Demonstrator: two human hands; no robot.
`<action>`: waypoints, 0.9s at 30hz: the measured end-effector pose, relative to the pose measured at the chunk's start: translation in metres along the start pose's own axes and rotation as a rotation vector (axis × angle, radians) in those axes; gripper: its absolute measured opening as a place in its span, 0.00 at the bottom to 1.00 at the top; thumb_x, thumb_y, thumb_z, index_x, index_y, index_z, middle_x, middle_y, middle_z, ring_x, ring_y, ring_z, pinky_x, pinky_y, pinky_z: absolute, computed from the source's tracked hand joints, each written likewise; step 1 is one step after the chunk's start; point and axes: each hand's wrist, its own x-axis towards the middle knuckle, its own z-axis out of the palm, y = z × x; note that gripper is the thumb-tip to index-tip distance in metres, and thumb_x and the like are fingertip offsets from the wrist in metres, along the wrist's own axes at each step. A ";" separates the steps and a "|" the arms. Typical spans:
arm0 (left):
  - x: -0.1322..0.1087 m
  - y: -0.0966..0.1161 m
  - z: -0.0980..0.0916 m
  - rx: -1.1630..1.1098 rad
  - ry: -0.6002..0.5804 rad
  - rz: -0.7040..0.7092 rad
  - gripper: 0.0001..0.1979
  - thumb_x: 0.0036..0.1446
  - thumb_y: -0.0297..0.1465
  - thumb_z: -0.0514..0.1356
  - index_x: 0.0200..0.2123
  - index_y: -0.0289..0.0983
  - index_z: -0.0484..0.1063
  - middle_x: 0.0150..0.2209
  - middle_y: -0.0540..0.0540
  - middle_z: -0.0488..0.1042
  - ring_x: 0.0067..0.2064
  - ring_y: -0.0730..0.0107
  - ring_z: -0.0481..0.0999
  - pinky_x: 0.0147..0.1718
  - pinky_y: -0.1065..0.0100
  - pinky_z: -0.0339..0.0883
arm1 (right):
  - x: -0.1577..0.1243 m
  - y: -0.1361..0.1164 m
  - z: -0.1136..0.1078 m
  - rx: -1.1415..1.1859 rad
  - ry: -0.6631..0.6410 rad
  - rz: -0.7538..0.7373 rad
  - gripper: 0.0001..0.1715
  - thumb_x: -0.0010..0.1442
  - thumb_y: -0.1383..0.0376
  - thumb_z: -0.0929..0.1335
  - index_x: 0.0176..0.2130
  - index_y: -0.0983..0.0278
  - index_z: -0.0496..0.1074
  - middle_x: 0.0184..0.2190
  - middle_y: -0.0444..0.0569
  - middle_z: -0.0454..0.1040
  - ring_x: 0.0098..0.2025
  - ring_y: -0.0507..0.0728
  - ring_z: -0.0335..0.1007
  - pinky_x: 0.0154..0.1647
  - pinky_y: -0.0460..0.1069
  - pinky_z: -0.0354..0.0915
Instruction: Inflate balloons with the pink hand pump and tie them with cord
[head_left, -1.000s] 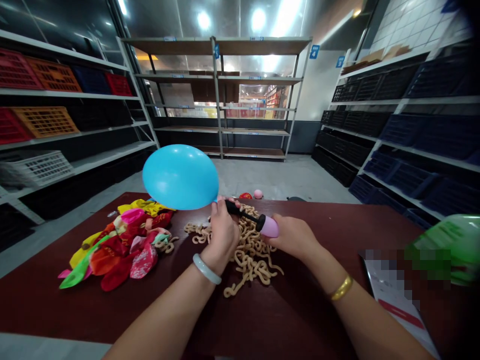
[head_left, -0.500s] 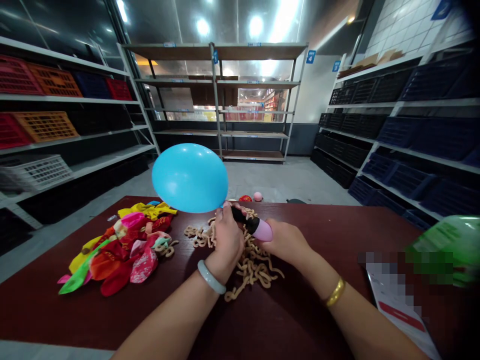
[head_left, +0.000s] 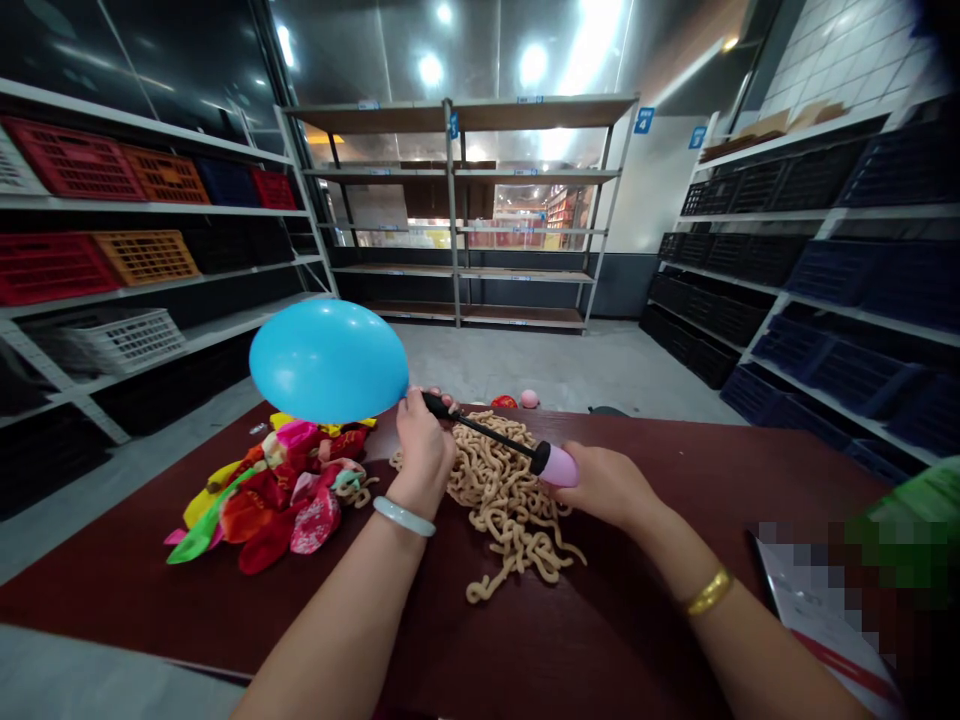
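At a dark red table (head_left: pixel 600 640) in a shelf-lined storeroom, a person is working a hand pump (head_left: pixel 555 465) with both bare hands. The left hand (head_left: pixel 424 452), a pale bangle (head_left: pixel 403 516) sitting on its wrist, is closing tight around the pump's black front end and the neck of a blue balloon (head_left: pixel 328 360) – the fingers are clamping the two together. The balloon, round and full, is hanging in the air just to the left of that hand and a little above it, clear of the tabletop, its neck touching the fingers. The right hand (head_left: pixel 607 485), with a gold bangle (head_left: pixel 709 592) at the wrist, is wrapping its fingers around the pump's pink handle, which is standing well out from the left hand with a thin black rod showing between the two.

Under both hands a heap of tan cords (head_left: pixel 517 510) is lying on the table. Beside the left forearm a pile of flat balloons (head_left: pixel 277 490) – red, yellow, pink and green – is spreading over the wood, directly below the blue one. A green balloon (head_left: pixel 930 495) is showing at the right edge, next to some papers (head_left: pixel 814 615). Two small round things, one red (head_left: pixel 505 402) and one pink (head_left: pixel 529 398), are resting at the far edge of the table. Metal shelving (head_left: pixel 457 180) is filling the background.
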 end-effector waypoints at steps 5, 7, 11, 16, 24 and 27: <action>-0.037 -0.020 0.011 0.008 -0.087 -0.059 0.12 0.55 0.35 0.61 0.33 0.40 0.58 0.26 0.53 0.66 0.24 0.75 0.68 0.26 0.70 0.63 | -0.002 -0.005 0.002 -0.003 0.019 0.003 0.23 0.52 0.45 0.67 0.38 0.59 0.70 0.34 0.49 0.78 0.35 0.61 0.74 0.28 0.49 0.54; -0.053 -0.029 0.014 0.022 -0.101 -0.088 0.12 0.56 0.35 0.61 0.33 0.39 0.59 0.27 0.53 0.67 0.25 0.75 0.69 0.28 0.69 0.65 | -0.003 -0.009 0.001 0.000 0.025 0.015 0.22 0.53 0.46 0.67 0.38 0.60 0.70 0.34 0.49 0.78 0.35 0.61 0.74 0.28 0.50 0.54; -0.080 -0.043 0.018 0.048 -0.130 -0.160 0.11 0.58 0.37 0.59 0.32 0.39 0.60 0.27 0.52 0.68 0.26 0.74 0.69 0.28 0.68 0.66 | -0.006 -0.015 -0.001 0.019 0.045 0.023 0.21 0.53 0.47 0.68 0.39 0.60 0.69 0.34 0.49 0.78 0.34 0.60 0.74 0.27 0.49 0.54; -0.092 -0.041 0.023 0.045 -0.165 -0.143 0.10 0.59 0.37 0.59 0.31 0.39 0.62 0.26 0.52 0.67 0.25 0.74 0.69 0.28 0.69 0.66 | -0.009 -0.021 -0.003 0.025 0.061 0.031 0.22 0.53 0.47 0.67 0.39 0.61 0.69 0.34 0.50 0.77 0.33 0.60 0.74 0.27 0.49 0.54; -0.051 -0.017 0.018 0.039 -0.096 -0.088 0.08 0.57 0.33 0.59 0.32 0.38 0.61 0.27 0.51 0.68 0.25 0.74 0.70 0.28 0.69 0.65 | -0.003 -0.017 -0.003 0.050 0.019 0.038 0.25 0.52 0.45 0.67 0.41 0.59 0.70 0.35 0.50 0.78 0.35 0.62 0.74 0.27 0.49 0.54; -0.021 -0.005 0.009 0.023 -0.047 -0.049 0.07 0.56 0.31 0.58 0.31 0.38 0.60 0.25 0.52 0.67 0.24 0.73 0.69 0.26 0.69 0.64 | -0.001 -0.009 -0.005 0.045 -0.019 0.037 0.24 0.51 0.45 0.68 0.40 0.59 0.71 0.35 0.49 0.78 0.35 0.61 0.74 0.27 0.49 0.52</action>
